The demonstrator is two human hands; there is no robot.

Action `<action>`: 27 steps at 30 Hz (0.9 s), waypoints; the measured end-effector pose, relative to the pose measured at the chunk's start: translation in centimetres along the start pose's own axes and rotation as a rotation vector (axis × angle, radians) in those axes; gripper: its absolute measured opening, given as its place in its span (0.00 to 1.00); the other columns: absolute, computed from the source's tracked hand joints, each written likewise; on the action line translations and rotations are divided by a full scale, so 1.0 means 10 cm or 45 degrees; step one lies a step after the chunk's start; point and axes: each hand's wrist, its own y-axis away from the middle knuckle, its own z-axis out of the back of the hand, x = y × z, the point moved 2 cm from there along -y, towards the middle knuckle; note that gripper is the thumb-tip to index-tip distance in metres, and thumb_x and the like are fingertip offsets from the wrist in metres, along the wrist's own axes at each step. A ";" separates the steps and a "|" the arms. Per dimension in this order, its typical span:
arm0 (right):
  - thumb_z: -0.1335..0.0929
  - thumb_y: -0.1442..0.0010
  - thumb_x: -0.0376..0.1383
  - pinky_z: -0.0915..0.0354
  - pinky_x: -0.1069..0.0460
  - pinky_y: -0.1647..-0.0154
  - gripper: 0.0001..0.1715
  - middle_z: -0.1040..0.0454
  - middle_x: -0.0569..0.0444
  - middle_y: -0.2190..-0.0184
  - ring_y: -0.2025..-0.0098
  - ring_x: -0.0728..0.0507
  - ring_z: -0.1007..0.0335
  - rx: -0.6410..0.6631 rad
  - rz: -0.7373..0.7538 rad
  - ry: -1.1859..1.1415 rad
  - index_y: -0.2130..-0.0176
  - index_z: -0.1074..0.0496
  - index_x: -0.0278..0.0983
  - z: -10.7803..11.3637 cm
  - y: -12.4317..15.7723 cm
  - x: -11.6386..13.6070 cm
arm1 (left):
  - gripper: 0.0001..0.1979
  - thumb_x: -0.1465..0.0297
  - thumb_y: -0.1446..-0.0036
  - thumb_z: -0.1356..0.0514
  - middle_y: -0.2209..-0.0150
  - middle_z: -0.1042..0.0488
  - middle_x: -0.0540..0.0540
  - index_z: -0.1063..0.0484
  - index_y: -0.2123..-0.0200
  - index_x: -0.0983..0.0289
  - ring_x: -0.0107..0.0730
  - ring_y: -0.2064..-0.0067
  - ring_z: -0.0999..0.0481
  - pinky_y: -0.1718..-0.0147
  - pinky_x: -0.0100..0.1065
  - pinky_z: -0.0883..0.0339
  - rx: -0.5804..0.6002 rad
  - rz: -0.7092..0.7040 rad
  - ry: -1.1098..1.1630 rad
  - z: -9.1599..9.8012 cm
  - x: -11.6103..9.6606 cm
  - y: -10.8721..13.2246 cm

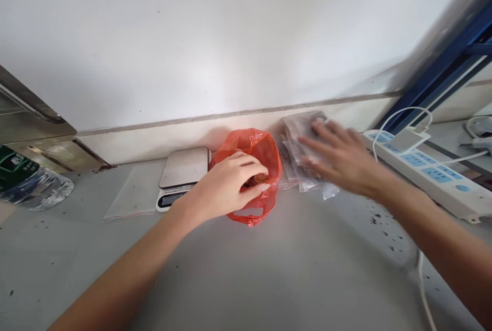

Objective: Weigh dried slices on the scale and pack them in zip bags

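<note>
Head view: left hand at the red bag's mouth, right hand over clear bags

A grey surface [288, 269] runs up to a pale wall [230, 39]. Close to its back edge stands a red plastic bag [271, 192], mouth upward, with something brown [254, 181] showing inside. The step in hand appears to be work with the brown contents and the clear bags [294, 141] together.

The left hand [228, 182] reaches across the near side of the red bag, fingers and thumb curved with a gap between them. The brown contents lie in that gap, just below the fingertips; whether they are gripped, I cannot tell. The right hand [342, 159] is blurred, its fingers spread wide above the overlapping clear bags, just right of the red bag. It appears to hold nothing, and contact is unclear. A next move would seem to call for a light fingertip touch, since thin plastic may cling.

Left of the red bag, near the back edge, sits a kitchen scale [184, 167]. Toward the right edge lies a white power strip [457, 182].
</note>
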 end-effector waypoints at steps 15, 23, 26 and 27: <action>0.39 0.32 0.48 0.26 0.35 0.47 0.23 0.16 0.42 0.50 0.47 0.28 0.20 -0.021 -0.107 -0.185 0.50 0.22 0.41 0.14 -0.29 0.50 | 0.11 0.64 0.28 0.41 0.59 0.19 0.55 0.18 0.57 0.60 0.41 0.55 0.23 0.58 0.38 0.29 0.112 0.221 -0.148 0.25 0.07 0.16; 0.30 0.41 0.36 0.31 0.47 0.65 0.19 0.17 0.47 0.61 0.61 0.36 0.21 0.348 -0.345 -0.253 0.49 0.31 0.40 0.00 -0.52 0.94 | 0.09 0.62 0.39 0.28 0.56 0.17 0.55 0.17 0.58 0.59 0.47 0.49 0.26 0.58 0.37 0.32 0.440 0.186 -0.062 0.21 0.06 0.36; 0.32 0.43 0.32 0.35 0.47 0.68 0.22 0.19 0.45 0.61 0.64 0.35 0.24 0.336 -0.379 -0.044 0.48 0.30 0.39 0.04 -0.59 0.96 | 0.09 0.64 0.35 0.31 0.57 0.18 0.56 0.18 0.55 0.62 0.46 0.50 0.26 0.55 0.38 0.32 0.404 0.215 -0.127 0.15 0.12 0.37; 0.33 0.44 0.31 0.38 0.47 0.69 0.22 0.20 0.43 0.62 0.65 0.35 0.26 0.279 -0.340 0.025 0.49 0.30 0.38 0.09 -0.60 0.99 | 0.11 0.62 0.35 0.31 0.56 0.19 0.56 0.18 0.54 0.62 0.46 0.49 0.26 0.53 0.39 0.32 0.397 0.226 -0.110 0.15 0.14 0.38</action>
